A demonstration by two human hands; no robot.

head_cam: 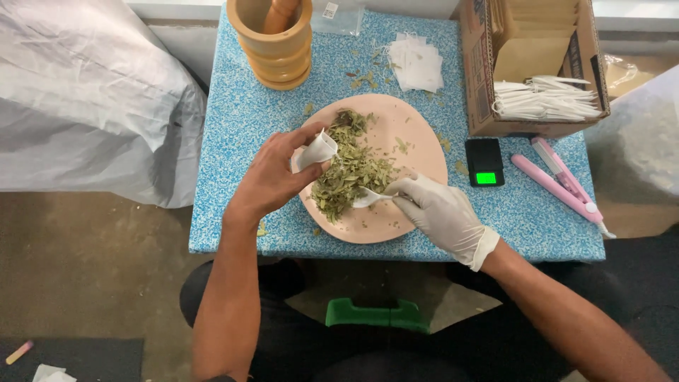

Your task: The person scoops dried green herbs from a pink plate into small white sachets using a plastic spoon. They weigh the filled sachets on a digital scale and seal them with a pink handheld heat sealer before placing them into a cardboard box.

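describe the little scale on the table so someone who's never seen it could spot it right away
Start at the blue speckled table and find the round pink plate of dried green leaves in its middle. Just right of the plate, below the open cardboard box, lies the small black rectangular pocket scale. Unlike the pink handheld sealer beside it, it has a glowing green display.

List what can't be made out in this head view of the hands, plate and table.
- Spoon handle: hidden inside the gloved right hand.
- Empty bag: its lower part covered by the left hand fingers.
- Pestle top: cut off by the upper edge.
- Scale reading: too small.
- Cardboard box depths: shadowed, partly cut off.
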